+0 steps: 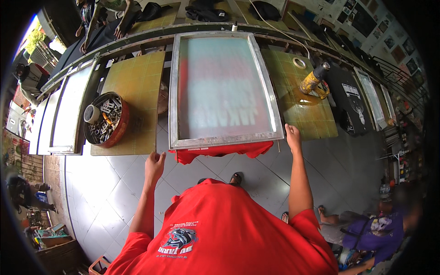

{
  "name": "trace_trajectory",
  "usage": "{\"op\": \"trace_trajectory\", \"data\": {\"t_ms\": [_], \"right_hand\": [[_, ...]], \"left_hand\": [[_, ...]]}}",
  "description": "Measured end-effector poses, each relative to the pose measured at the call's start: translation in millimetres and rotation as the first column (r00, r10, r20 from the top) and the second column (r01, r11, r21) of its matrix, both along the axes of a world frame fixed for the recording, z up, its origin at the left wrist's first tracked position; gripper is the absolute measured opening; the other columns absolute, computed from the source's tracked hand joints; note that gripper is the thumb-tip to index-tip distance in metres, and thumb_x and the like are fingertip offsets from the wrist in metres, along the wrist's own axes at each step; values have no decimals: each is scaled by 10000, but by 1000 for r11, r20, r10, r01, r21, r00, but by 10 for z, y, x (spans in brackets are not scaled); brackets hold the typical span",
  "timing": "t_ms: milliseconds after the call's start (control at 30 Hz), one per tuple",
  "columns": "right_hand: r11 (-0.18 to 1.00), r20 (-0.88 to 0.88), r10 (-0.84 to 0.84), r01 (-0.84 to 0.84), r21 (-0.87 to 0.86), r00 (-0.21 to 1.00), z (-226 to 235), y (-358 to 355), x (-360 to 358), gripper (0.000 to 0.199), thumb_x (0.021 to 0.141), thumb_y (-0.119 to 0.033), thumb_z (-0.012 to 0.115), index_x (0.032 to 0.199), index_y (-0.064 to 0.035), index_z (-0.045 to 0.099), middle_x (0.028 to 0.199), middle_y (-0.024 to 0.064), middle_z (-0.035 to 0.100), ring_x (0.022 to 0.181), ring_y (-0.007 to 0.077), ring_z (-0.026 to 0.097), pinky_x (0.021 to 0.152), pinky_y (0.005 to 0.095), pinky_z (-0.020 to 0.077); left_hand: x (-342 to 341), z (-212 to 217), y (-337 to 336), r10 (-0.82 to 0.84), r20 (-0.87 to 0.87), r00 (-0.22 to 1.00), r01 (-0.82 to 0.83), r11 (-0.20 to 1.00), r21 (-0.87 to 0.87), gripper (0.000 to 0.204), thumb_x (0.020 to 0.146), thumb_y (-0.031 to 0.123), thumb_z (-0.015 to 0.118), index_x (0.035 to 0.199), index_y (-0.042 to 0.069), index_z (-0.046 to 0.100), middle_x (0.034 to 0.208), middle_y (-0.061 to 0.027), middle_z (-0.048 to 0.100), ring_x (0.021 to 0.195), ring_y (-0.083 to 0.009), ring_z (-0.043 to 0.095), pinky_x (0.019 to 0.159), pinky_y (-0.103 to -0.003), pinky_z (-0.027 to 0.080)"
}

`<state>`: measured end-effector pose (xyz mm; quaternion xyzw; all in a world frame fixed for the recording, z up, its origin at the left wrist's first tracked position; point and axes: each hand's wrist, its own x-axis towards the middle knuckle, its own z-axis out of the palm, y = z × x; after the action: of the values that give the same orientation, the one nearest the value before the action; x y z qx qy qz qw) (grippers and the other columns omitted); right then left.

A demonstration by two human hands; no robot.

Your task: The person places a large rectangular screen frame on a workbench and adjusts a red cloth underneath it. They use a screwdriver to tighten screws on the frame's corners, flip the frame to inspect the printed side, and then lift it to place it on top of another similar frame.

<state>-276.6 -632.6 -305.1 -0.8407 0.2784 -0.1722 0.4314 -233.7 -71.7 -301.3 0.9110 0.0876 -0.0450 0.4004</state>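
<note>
A silk-screen printing frame [176, 91] with a pale, translucent mesh lies before me, with faint lettering showing through. Red cloth [256, 149] hangs out beneath its near edge. My left hand [155, 167] is left of that edge, by the near corner of the left printing board [135, 82]; its fingers are curled with nothing visible in them. Just off the frame's near right corner, my right hand [293, 136] is closed loosely beside the right printing board [316, 123], and I see nothing in it. Whether either hand touches a board I cannot tell.
A round tub [120, 133] of metal clamps sits on the left board. On the right board are a yellow heat gun [314, 81] and a tape roll [299, 63]. More screen frames [73, 110] stand left. A person in purple [378, 229] is at lower right; another person's hands [118, 32] show far left.
</note>
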Motion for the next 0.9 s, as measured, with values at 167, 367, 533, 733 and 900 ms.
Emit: {"op": "trace_trajectory", "data": {"t_ms": [167,367,533,733,900], "right_hand": [[994,-45,106,-106,-8,993,-88,-35,412,407,919,-358,533,760,16,546,656,43,499,655,126,455,621,320,402],[990,-282,-133,112,-90,950,-100,240,764,657,923,-531,352,981,67,619,969,286,621,954,453,576,793,469,448],[976,-89,-214,209,-64,973,314,468,627,652,930,-522,344,914,70,616,874,261,626,845,436,586,750,462,444],[1000,421,-5,6,0,907,1252,859,668,407,956,-323,452,778,33,538,664,110,522,615,208,440,589,372,362],[919,569,359,-388,-76,740,2239,1560,820,310,928,-303,525,988,-2,564,794,82,554,729,165,511,669,286,412]], "left_hand": [[585,-101,-450,-31,62,998,38,994,-106,440,838,377,605,897,-59,596,765,-187,627,702,-278,605,665,-360,467],[904,-110,-807,188,37,981,-185,980,-78,537,813,473,596,823,-64,607,677,-203,602,672,-320,614,632,-395,457],[710,170,-761,260,112,959,-246,961,-129,462,799,406,664,748,-46,586,603,-137,575,571,-209,552,551,-352,436],[692,937,-352,254,517,817,-43,922,-385,249,832,204,670,843,-32,590,687,-48,575,629,-105,490,568,-271,412],[786,2108,562,291,690,662,-267,953,-146,239,863,164,612,1031,-6,605,851,-92,616,758,-164,540,691,-306,446]]}}
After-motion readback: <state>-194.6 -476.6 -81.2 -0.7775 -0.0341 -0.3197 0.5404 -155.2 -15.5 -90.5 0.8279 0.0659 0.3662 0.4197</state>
